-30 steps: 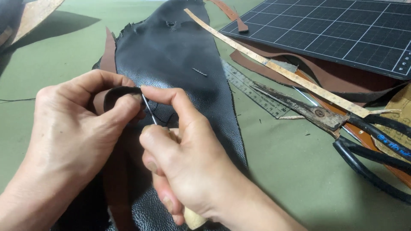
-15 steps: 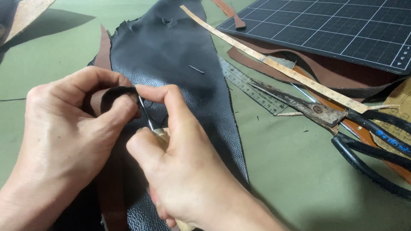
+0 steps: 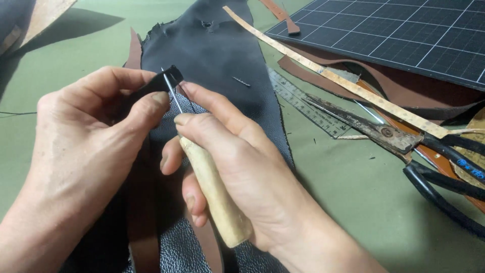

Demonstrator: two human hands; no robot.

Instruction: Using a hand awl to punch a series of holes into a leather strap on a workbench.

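A small black leather strip (image 3: 164, 83) sits pinched in the left hand's (image 3: 86, 151) grip, an awl (image 3: 212, 192) clasped in the right hand (image 3: 242, 167), its metal point touching the strip. Beneath both grips lies a black hide (image 3: 227, 60) on the green table (image 3: 348, 197); beyond the right grip lie a steel ruler (image 3: 303, 103) and scissors (image 3: 404, 146).
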